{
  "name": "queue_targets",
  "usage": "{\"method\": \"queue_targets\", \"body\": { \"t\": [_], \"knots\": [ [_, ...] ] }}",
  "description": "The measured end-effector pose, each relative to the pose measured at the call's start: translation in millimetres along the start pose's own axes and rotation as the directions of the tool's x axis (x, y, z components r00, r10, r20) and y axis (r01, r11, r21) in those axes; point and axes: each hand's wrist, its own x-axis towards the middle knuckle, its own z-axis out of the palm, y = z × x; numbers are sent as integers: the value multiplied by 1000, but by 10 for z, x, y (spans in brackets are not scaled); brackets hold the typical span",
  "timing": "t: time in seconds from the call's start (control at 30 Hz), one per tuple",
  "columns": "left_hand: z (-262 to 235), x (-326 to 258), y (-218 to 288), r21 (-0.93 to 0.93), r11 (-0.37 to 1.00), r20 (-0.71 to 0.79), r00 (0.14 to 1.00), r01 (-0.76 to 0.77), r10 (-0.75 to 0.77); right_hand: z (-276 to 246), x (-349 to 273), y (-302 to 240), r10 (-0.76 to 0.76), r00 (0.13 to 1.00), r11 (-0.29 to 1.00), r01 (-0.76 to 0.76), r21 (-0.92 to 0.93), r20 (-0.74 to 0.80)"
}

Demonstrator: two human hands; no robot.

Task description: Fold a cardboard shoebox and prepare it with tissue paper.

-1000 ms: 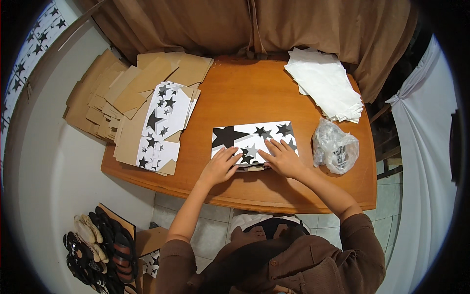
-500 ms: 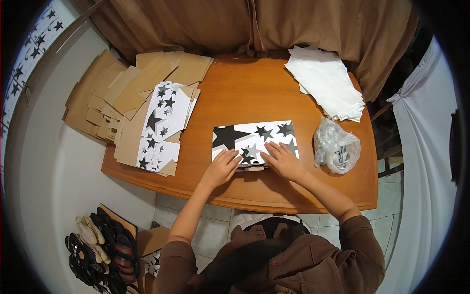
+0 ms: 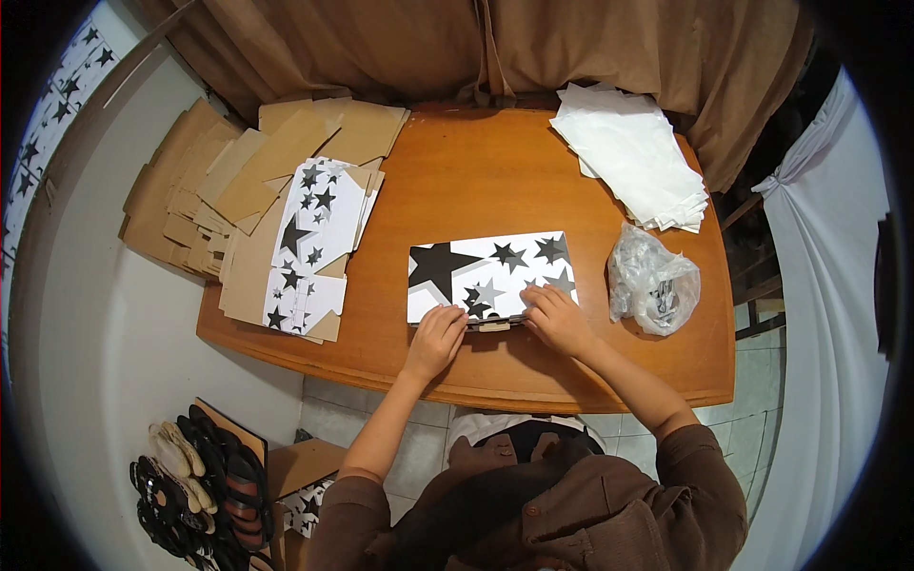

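A white cardboard box (image 3: 517,269) printed with black and grey stars lies in front of me on the table, its lid down. A small brown tab shows at the middle of its near side. My left hand (image 3: 436,343) is at the near left part of the box, fingers together and bent over the front edge. On the near right, my right hand (image 3: 560,320) grips the same edge, fingertips on the lid. Both thumbs are toward the box's front side, partly hidden.
Flat brown cardboard pieces (image 3: 195,181) and star-printed ones (image 3: 309,238) are piled on the wooden table's (image 3: 457,181) left. White sheets (image 3: 628,157) lie at the far right, above a clear plastic bag (image 3: 652,281) with dark contents. Sandals (image 3: 205,485) stand at the lower left.
Both hands have drawn back from the top of the lid to the box's near edge, with fingers more bent. The box sits almost where it was.
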Motion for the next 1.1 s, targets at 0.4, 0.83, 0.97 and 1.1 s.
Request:
{"method": "queue_targets", "body": {
  "t": [0.4,0.83,0.97,1.1],
  "knots": [
    [44,25,18,-36,999,-85,996,25,-28,76,-21,-14,41,995,998,-37,54,-87],
    [86,-16,-25,-91,994,-63,996,54,-60,73,-27,-94,197,975,972,-182,148,-99],
    [140,-57,86,-67,986,-12,988,152,-153,83,-25,-157,229,973,967,-224,119,-38],
    [158,-38,244,20,995,33,994,102,-103,106,-31,-260,173,984,984,-171,55,-31]
  ]
}}
